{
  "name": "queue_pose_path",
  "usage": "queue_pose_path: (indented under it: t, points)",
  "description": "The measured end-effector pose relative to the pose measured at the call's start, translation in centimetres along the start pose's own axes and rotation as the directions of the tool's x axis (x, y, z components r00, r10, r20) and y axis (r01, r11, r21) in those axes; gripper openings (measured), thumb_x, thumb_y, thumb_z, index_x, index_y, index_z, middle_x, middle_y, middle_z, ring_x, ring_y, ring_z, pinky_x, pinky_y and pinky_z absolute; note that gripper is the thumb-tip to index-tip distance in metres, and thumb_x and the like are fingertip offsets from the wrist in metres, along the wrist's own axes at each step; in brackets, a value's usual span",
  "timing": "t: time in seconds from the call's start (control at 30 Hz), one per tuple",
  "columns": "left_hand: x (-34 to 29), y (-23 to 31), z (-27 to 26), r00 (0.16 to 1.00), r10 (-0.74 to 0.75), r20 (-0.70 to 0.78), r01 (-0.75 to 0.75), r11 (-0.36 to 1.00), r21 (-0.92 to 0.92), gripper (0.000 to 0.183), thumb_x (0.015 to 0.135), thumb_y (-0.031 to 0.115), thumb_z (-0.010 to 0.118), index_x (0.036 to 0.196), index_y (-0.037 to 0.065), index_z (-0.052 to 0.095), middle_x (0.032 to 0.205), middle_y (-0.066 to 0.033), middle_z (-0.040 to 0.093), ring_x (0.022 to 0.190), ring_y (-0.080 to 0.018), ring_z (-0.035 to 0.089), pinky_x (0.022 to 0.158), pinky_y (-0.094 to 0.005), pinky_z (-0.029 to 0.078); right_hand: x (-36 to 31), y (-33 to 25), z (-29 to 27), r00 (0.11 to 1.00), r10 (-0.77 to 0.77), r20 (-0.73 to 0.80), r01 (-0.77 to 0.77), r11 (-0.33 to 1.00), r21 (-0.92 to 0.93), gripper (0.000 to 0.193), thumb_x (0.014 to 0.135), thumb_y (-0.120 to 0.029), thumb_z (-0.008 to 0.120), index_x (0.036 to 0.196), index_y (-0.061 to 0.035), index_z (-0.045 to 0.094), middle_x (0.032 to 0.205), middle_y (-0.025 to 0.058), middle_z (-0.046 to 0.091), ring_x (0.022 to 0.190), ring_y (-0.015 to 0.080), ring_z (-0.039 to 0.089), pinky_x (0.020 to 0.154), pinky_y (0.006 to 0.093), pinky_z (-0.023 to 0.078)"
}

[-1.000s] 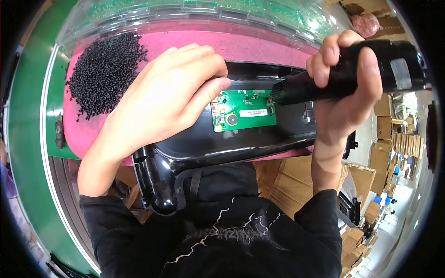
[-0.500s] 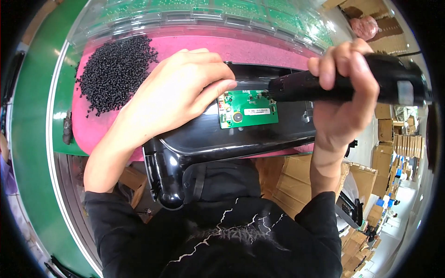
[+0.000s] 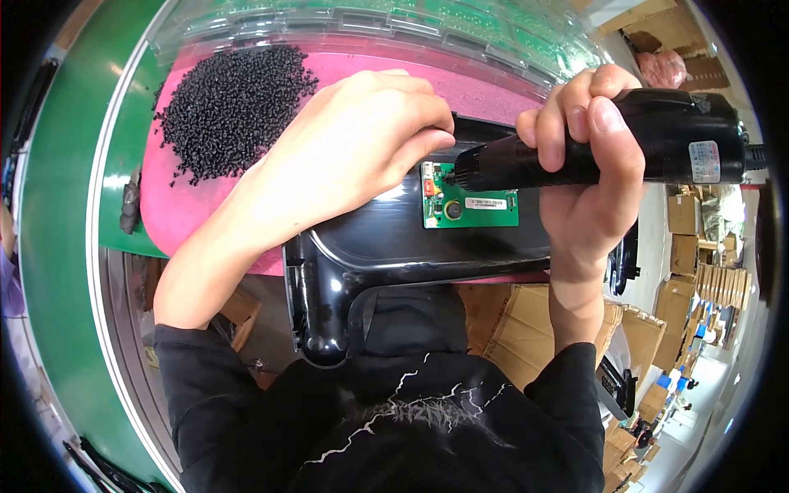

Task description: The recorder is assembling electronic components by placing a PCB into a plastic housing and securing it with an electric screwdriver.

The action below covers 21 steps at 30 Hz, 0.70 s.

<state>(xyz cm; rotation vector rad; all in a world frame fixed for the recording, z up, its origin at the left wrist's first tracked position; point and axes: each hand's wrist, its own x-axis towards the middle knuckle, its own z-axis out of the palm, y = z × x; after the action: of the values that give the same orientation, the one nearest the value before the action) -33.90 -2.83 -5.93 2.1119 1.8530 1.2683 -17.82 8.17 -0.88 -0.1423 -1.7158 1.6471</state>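
Right hand (image 3: 616, 177) is gripping the driver (image 3: 579, 167), fingers wrapping over the top, thumb lying along the near side. Driver is black, lying nearly level, nose pointing left, cable leaving its rear end. A pale sticker is showing near that rear end. Nose is ending over the board's upper left corner; can't tell if the bit is touching a screw there.

Left hand (image 3: 370, 135) is reaching across from the left, back of hand up, thumb and fingertips close together just beyond the driver nose. Can't tell if it's pinching anything. The two hands are staying apart, driver nose sitting between them.

Board (image 3: 485, 217) is green, lying flat inside the black housing (image 3: 394, 242), partly hidden under the driver. It's carrying a white label strip, a dark round part near the lower left and a red part at the left edge. Housing is resting on the pink mat (image 3: 185, 215), near edge overhanging toward the person.

Pile of small black bits (image 3: 234, 111) is sitting on the mat, left of the left hand. Clear trays (image 3: 394, 25) are lining the far edge. Cardboard (image 3: 526, 329) is standing below, right of the housing.
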Motion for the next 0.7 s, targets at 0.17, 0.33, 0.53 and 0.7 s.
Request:
queue_pose_path:
  t: [0.17,0.33,0.53,0.7]
  points:
    - [-0.1,0.0,0.0,1.0,0.0,0.013,-0.001,1.0,0.031,0.012,0.083,0.007,0.065,0.091,-0.001,0.065,0.084,-0.0153,0.063,0.083,-0.0336,0.062,0.074,-0.0399,0.049,1.3,0.5,0.1,0.946,-0.018,0.322,0.01,1.0,0.027,0.037,0.082,-0.023,0.071,0.106,-0.0091,0.047,0.076,-0.0006,0.049,0.059,0.0092,0.047,0.062,0.0261,0.039]
    - [-0.1,-0.2,0.4,1.0,0.003,-0.03,-0.003,1.0,0.001,0.016,0.084,0.015,0.065,0.091,0.001,0.064,0.084,-0.014,0.063,0.087,-0.0345,0.062,0.077,-0.0427,0.05,3.0,1.1,-0.7,0.852,0.052,0.521,-0.144,0.98,0.139,0.039,0.078,-0.025,0.075,0.098,-0.0114,0.045,0.07,-0.0019,0.047,0.055,0.009,0.047,0.055,0.0256,0.037]
    - [-0.1,0.1,-0.2,0.997,0.009,0.073,-0.008,1.0,-0.017,0.013,0.077,0.007,0.07,0.086,-0.002,0.066,0.081,-0.0138,0.063,0.082,-0.0316,0.061,0.075,-0.0389,0.049,0.2,-0.4,0.1,0.977,-0.041,0.21,0.045,0.999,-0.015,0.02,0.083,-0.014,0.062,0.095,-0.0105,0.046,0.071,-0.0014,0.046,0.054,0.0099,0.045,0.058,0.0292,0.038]
    - [0.2,0.0,0.2,0.981,0.171,0.085,-0.167,0.984,-0.054,0.014,0.076,0.008,0.073,0.083,-0.001,0.066,0.081,-0.011,0.065,0.079,-0.0285,0.062,0.071,-0.0374,0.049,-0.1,-3.7,-0.9,0.973,-0.195,0.12,0.142,0.925,0.351,0.019,0.084,-0.017,0.063,0.097,-0.0112,0.05,0.076,-0.0052,0.048,0.061,0.007,0.047,0.067,0.026,0.035]
